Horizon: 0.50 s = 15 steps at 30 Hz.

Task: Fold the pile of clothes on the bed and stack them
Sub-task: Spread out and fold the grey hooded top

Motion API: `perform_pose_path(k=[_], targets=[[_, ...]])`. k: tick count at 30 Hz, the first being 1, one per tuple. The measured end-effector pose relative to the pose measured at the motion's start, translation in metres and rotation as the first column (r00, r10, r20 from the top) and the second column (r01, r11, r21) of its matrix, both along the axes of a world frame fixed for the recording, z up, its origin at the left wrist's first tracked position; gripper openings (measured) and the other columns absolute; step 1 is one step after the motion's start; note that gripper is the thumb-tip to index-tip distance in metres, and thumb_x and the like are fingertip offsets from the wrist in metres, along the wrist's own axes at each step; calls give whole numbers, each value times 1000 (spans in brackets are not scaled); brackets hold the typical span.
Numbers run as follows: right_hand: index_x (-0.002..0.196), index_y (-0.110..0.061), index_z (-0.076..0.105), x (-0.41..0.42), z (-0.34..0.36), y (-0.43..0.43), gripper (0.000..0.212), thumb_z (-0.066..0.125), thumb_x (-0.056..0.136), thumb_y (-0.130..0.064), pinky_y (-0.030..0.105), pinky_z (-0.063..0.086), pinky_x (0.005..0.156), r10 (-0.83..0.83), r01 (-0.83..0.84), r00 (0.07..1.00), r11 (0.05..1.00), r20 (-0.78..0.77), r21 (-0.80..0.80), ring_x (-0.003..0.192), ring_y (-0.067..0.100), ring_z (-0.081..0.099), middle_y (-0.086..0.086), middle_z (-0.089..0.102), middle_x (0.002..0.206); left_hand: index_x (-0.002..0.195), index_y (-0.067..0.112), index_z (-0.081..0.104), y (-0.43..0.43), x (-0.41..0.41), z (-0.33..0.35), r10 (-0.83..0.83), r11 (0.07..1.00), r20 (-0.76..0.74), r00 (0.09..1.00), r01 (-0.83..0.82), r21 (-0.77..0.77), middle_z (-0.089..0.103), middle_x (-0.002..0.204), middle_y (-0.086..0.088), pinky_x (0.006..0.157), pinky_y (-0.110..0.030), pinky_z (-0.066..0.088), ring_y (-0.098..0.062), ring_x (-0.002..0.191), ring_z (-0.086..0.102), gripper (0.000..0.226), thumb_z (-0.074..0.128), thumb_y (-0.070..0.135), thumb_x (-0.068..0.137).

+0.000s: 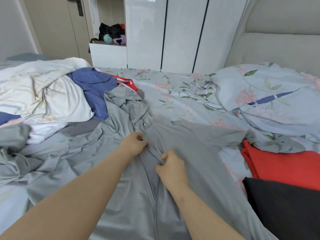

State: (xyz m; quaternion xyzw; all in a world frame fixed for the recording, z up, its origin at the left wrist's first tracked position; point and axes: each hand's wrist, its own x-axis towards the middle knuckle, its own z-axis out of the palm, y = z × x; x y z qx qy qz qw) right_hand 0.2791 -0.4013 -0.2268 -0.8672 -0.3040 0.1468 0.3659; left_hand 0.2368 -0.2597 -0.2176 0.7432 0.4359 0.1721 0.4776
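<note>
1. Bed (181, 87): fills most of the view. The sheet is pale blue-grey with a print of pink blossoms and green leaves, and it is wrinkled.
2. Wardrobe (181, 32): stands behind the bed, with glossy white doors divided by dark vertical gaps.
3. Headboard (280, 40): padded and beige, at the right.
4. Door (52, 23): beige, far left, with a dark handle plate.
5. Grey garment (199, 153): spread across the near middle of the bed. Its far end is bunched into folds. A seam or opening runs down its centre between the two forearms.
6. Duvet (43, 94): white with a faint pattern, heaped at the left.
7. Pillow (259, 90): at the right, in the same floral print as the sheet.
8. Black cloth (285, 205): folded flat at the near right edge, overlapping the red cloth.
9. Red cloth (277, 163): folded, just beyond the black cloth, touching the edge of the grey garment.
10. Blue garment (93, 87): crumpled against the duvet.
11. Striped garment (126, 82): red with white stripes, partly under the blue garment.
12. Plush toys (112, 34): dark, on a white shelf beside the wardrobe.
13. Left hand (134, 143): fingers curled, pinching a fold at the centre of the grey garment.
14. Right hand (170, 168): just beside it and nearer the person, with fingertips pinching another fold of the same garment.
</note>
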Motion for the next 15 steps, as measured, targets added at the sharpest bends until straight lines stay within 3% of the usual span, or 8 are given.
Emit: perform_pose_path(k=[4, 7, 8, 10, 12, 15], targets=[[89, -20, 61, 2, 3, 1, 11, 58, 82, -13, 27, 45, 76, -1, 0, 1000, 999, 7, 33, 94, 22, 61, 1, 66, 94, 124, 3, 58, 3, 12, 1, 28, 998, 71, 997, -31, 46, 58, 108, -10, 84, -23, 37, -23, 101, 54, 36, 58, 6, 89], [79, -23, 62, 0, 9, 5, 9, 59, 81, -14, 24, 42, 70, 74, -79, 997, 984, 36, 158, 75, 14, 58, -11, 58, 67, 124, 6, 59, 13, 4, 4, 103, 983, 232, 967, -135, 128, 56, 99, -5, 88, -26, 41, -19, 91, 53, 36, 60, 5, 88], [79, -24, 64, -3, 9, 6, 11, 60, 81, -15, 21, 40, 67, 138, -144, 989, 977, 46, 155, 70, 9, 55, -13, 55, 63, 124, 9, 59, 17, -2, 1, 91, 974, 207, 974, -130, 183, 57, 99, -5, 91, -30, 42, -22, 92, 54, 37, 60, 6, 87], [89, -21, 70, -8, 6, 7, 14, 60, 83, -13, 11, 37, 66, 240, -240, 971, 962, 20, 128, 70, 3, 53, -15, 60, 71, 130, 16, 55, 25, -15, -12, 44, 945, -54, 998, -24, 327, 60, 116, -8, 98, -34, 42, -26, 111, 54, 43, 60, 12, 87], [98, -13, 70, -6, 3, 3, 18, 58, 86, -7, 4, 35, 63, 170, -169, 985, 969, 8, 182, 75, 5, 54, -4, 66, 85, 136, 22, 48, 27, -25, -21, 31, 917, -270, 962, 80, 392, 49, 139, -3, 106, -38, 36, -28, 127, 43, 48, 57, 22, 90], [92, -7, 70, -1, -2, -8, 14, 58, 85, -6, 11, 38, 67, 131, -147, 985, 978, 112, 149, 77, 14, 58, 5, 70, 88, 142, 27, 38, 17, -26, -18, 53, 924, -213, 976, 33, 380, 37, 148, 3, 108, -43, 31, -29, 133, 35, 51, 52, 30, 93]])
